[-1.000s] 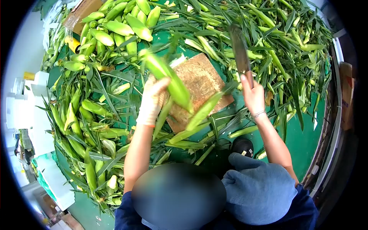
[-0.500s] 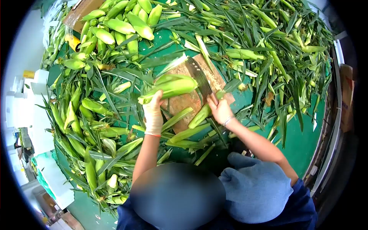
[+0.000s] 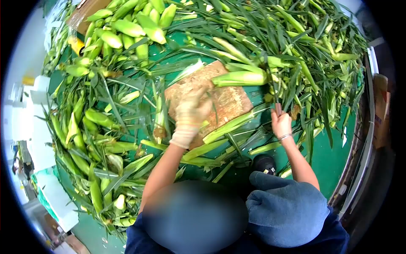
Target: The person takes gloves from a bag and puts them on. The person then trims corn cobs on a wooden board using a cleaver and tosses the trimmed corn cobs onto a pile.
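Note:
A worn wooden chopping board [image 3: 230,99] lies on the green floor, with scraps on it. Over its left half is my left hand [image 3: 192,112], in a pale glove and smeared by motion, so its fingers are unclear. My right hand [image 3: 281,124] grips the handle of a knife [image 3: 275,84] to the right of the board, blade pointing away from me. A green corn ear in its husk [image 3: 241,78] lies across the board's upper right edge, its right end close to the blade. Long husk pieces [image 3: 226,129] lie along the near edge.
Husked-green corn ears [image 3: 129,27] are piled at the far left, beside a cardboard box [image 3: 86,15]. Leaves and stalks [image 3: 292,42] heap up at the right. More ears and leaves [image 3: 99,148] cover the left side. A dark round object [image 3: 264,164] is near my body.
The corn ear has left my left hand and lies at the board's upper right. My left hand has moved right over the board. My right hand has swung the knife rightward off it.

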`<action>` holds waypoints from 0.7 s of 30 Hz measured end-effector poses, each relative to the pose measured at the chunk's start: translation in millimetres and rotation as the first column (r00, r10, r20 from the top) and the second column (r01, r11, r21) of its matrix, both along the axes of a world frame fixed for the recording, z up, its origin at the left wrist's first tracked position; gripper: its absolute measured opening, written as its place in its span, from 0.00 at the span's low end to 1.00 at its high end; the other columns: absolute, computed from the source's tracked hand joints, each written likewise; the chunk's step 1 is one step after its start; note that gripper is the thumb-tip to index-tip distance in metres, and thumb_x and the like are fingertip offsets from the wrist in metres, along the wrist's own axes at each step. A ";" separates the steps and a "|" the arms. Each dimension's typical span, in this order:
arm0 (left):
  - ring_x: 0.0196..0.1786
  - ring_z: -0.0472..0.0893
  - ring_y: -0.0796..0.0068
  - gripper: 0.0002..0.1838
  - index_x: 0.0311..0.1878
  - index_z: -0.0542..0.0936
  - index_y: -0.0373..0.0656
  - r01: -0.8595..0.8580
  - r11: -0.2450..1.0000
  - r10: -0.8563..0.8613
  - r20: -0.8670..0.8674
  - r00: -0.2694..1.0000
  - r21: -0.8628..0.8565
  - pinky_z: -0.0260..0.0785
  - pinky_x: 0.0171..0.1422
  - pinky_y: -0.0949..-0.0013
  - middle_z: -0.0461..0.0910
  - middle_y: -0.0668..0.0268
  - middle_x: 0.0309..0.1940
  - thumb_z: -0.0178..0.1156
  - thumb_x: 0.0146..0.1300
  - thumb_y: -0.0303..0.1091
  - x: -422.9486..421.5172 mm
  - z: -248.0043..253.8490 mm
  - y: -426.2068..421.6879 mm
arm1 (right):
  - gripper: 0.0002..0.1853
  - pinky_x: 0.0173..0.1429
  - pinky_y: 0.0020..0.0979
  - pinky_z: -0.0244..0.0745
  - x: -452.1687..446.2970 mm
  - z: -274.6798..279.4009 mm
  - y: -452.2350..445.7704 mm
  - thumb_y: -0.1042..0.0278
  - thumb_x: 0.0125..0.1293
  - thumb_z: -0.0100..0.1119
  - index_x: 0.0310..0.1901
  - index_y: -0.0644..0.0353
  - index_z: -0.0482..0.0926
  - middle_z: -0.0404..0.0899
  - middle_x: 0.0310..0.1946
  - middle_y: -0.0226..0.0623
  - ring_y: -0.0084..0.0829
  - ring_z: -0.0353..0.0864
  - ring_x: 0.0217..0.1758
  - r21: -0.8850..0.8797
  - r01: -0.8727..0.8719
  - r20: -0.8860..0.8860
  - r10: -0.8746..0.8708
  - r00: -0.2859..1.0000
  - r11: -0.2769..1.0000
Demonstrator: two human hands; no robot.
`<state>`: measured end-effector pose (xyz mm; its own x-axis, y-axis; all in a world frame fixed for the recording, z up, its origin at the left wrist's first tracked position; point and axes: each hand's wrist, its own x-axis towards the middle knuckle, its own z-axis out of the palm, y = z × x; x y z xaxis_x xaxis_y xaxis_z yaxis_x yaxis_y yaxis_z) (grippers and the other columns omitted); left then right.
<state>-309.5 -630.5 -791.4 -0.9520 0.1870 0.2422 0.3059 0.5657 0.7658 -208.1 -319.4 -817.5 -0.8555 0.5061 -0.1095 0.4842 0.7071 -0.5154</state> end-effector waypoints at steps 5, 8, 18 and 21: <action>0.49 0.76 0.53 0.22 0.49 0.76 0.41 0.085 0.789 -0.290 -0.248 0.924 -0.609 0.64 0.59 0.60 0.78 0.55 0.43 0.65 0.51 0.39 -72.2 -16.2 88.7 | 0.23 0.32 0.38 0.72 7.3 -10.1 -8.8 0.53 0.66 0.61 0.28 0.71 0.77 0.73 0.17 0.52 0.39 0.77 0.23 -0.191 0.028 0.021 -0.025 0.999 0.981; 0.37 0.80 0.51 0.14 0.37 0.77 0.41 0.214 0.862 -0.359 -0.255 0.898 -0.460 0.73 0.43 0.58 0.79 0.54 0.31 0.65 0.51 0.38 -93.2 -38.5 69.2 | 0.24 0.31 0.33 0.70 -7.4 6.5 1.3 0.51 0.67 0.61 0.29 0.71 0.77 0.69 0.15 0.42 0.23 0.67 0.22 -0.336 0.051 0.003 -0.053 0.999 0.941; 0.40 0.81 0.76 0.29 0.57 0.74 0.33 0.098 0.957 -0.287 0.845 0.450 0.273 0.73 0.47 0.69 0.83 0.63 0.36 0.69 0.54 0.35 -15.3 -5.9 -39.1 | 0.11 0.28 0.29 0.68 -57.3 63.8 -74.5 0.66 0.66 0.62 0.36 0.66 0.76 0.73 0.18 0.38 0.29 0.71 0.20 -0.345 -0.359 -0.441 0.188 0.878 0.867; 0.40 0.80 0.78 0.25 0.55 0.76 0.33 0.105 0.939 -0.341 0.842 0.418 0.328 0.72 0.48 0.72 0.84 0.64 0.35 0.67 0.55 0.34 -17.2 5.5 -51.1 | 0.17 0.45 0.39 0.75 -54.9 23.6 -78.5 0.57 0.67 0.57 0.47 0.64 0.79 0.79 0.34 0.54 0.47 0.79 0.39 -0.294 -0.321 0.026 0.344 0.939 0.900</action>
